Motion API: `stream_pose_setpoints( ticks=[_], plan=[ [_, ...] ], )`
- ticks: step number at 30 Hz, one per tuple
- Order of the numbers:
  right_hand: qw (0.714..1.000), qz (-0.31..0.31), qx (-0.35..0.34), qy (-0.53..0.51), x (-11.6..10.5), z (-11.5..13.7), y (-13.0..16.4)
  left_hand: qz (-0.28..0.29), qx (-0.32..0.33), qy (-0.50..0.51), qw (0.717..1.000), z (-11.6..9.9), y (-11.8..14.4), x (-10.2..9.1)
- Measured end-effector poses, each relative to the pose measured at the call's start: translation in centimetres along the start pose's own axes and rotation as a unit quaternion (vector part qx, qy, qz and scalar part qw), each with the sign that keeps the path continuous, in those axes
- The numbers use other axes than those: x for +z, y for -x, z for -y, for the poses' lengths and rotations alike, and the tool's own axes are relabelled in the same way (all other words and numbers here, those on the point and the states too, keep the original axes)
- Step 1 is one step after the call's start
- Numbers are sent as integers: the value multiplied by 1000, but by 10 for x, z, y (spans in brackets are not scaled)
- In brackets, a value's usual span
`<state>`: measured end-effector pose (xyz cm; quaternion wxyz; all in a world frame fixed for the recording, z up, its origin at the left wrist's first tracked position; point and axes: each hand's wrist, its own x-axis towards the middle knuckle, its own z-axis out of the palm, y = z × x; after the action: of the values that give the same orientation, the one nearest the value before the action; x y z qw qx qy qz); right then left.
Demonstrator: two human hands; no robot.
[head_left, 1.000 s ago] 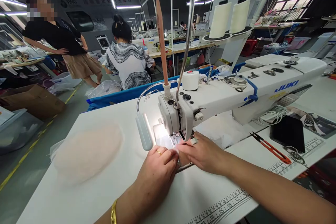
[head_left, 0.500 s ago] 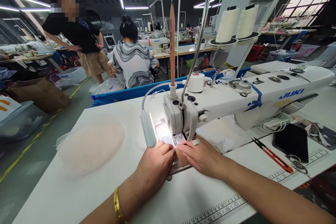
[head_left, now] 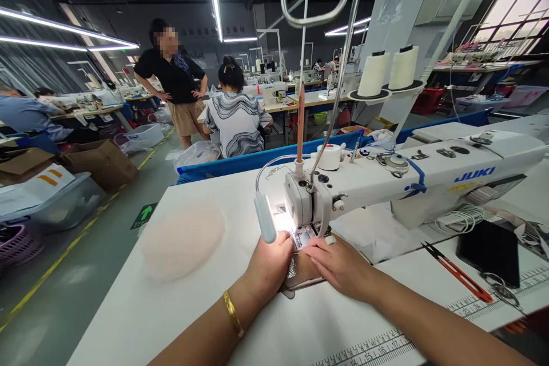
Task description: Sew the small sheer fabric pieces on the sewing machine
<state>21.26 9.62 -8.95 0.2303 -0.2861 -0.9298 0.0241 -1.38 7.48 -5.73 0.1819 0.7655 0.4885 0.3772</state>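
My left hand (head_left: 270, 266) and my right hand (head_left: 341, 263) lie flat side by side on a small brownish patterned fabric piece (head_left: 300, 271), pressing it onto the table under the needle area of a white JUKI sewing machine (head_left: 412, 174). The fingertips of both hands reach right up to the presser foot, lit by a small lamp (head_left: 266, 223). A gold bangle sits on my left wrist. Most of the fabric is hidden beneath my hands.
A pale pink fabric pile (head_left: 182, 240) lies left on the white table (head_left: 193, 309). Red thread snips (head_left: 457, 271), a black phone (head_left: 491, 251) and keys lie right. Two thread cones (head_left: 388, 71) stand behind. People work and stand beyond a blue divider (head_left: 257, 160).
My head has lifted and turned, so the view shows more of the room. Both hands stay on the fabric and have pushed it slightly toward the needle.
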Motion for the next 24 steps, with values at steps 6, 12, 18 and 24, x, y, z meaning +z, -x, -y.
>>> stream_pose_setpoints(
  ticks=[6,12,18,24],
  plan=[
    [992,-55,-78,-78,-9,22,-2,2,-71,39,997,-18,10,-29],
    [969,50,11,-243,-29,74,-29,63,-203,216,953,-54,69,-97],
    [774,219,123,-581,-9,105,-99,-47,-268,426,863,-44,107,-145],
    [693,108,109,-704,9,138,-181,-193,-243,376,873,3,99,-186]
  ],
)
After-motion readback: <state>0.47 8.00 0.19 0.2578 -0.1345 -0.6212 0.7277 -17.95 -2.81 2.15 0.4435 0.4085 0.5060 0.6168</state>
